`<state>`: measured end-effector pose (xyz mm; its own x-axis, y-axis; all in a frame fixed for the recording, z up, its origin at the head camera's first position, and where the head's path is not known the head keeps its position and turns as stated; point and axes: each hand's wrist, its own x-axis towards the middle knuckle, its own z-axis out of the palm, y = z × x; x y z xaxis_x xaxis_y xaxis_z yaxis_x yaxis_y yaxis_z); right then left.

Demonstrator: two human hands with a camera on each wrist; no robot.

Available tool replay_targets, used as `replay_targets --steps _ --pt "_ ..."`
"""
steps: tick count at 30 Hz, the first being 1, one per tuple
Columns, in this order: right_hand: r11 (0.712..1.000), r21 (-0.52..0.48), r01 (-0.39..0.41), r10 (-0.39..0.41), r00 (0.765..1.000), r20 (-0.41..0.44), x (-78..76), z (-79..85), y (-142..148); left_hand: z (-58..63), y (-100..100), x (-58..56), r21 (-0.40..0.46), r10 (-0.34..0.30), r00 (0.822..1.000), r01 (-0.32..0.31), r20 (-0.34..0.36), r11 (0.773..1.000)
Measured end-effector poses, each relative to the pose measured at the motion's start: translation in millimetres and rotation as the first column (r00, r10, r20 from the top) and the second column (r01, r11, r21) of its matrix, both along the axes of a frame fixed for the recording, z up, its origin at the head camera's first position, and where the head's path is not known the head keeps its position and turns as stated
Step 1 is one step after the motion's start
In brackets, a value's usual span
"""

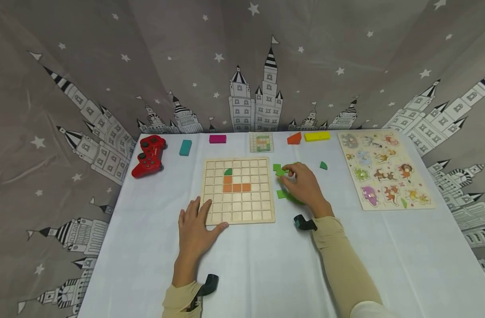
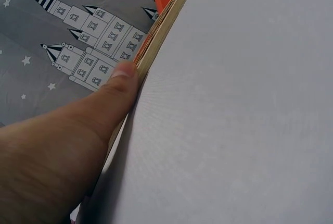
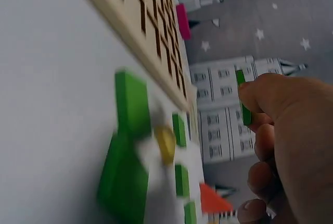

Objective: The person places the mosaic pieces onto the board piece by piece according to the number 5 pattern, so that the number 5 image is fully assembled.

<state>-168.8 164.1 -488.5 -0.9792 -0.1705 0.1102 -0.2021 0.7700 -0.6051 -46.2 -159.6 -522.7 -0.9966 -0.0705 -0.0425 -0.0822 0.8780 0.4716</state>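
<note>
A wooden grid board (image 1: 256,205) lies on the white table, with several orange square tiles (image 1: 237,187) and a dark green quarter-round tile (image 1: 228,172) in its cells. My left hand (image 1: 196,234) rests spread at the board's near left corner, the thumb (image 2: 122,78) against its edge. To the right of the board, my right hand (image 1: 303,185) pinches a thin green tile (image 3: 245,113) between thumb and finger, raised over the table. Below it lie several loose green tiles (image 3: 132,104), partly hidden by the hand in the head view.
Behind the board stands a small pattern card (image 1: 261,142). Along the back are a red game controller (image 1: 150,155), teal (image 1: 185,148), magenta (image 1: 217,139), orange (image 1: 294,138) and yellow (image 1: 317,136) blocks. A quarter-round green tile (image 1: 323,165) and an animal puzzle (image 1: 357,187) lie right.
</note>
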Motion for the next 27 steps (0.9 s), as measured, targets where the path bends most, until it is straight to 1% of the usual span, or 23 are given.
replay_targets --steps 4,8,10,13,16,19,23,27 --pt "0.995 0.000 -0.095 0.095 0.995 0.012 -12.4 3.2 -25.8 0.3 0.2 -0.7 0.000 -0.003 1.000 0.003 -0.003 1.000" --pt "0.984 -0.009 -0.177 0.178 0.984 0.034 -23.9 4.0 -48.8 0.1 0.6 -1.1 0.000 0.000 1.000 0.000 -0.004 1.000" --pt "0.978 -0.010 -0.207 0.207 0.977 0.052 -29.2 4.0 -59.4 -0.7 0.3 -1.3 0.003 0.001 1.000 -0.001 -0.004 1.000" --pt "0.971 -0.002 -0.238 0.237 0.968 0.079 -36.7 2.2 -73.4 -2.1 -0.5 -1.5 0.007 0.002 1.000 -0.002 -0.003 1.000" --pt "0.966 0.030 -0.259 0.255 0.962 0.100 -42.5 -0.4 -84.7 -3.0 -1.2 -1.6 0.012 0.001 1.000 -0.001 -0.001 1.000" --pt "0.957 0.072 -0.280 0.273 0.957 0.099 -47.3 -3.0 -93.7 -3.0 -1.3 -1.6 0.012 0.000 1.000 0.000 0.002 1.000" --pt "0.946 0.102 -0.306 0.298 0.950 0.087 -52.6 -6.3 -102.8 -2.2 -1.3 -1.8 0.010 0.001 1.000 -0.001 0.002 1.000" --pt "0.936 0.147 -0.319 0.308 0.947 0.094 -56.6 -11.2 -107.9 -1.2 -0.3 -1.8 0.021 0.000 1.000 0.000 -0.003 1.000"
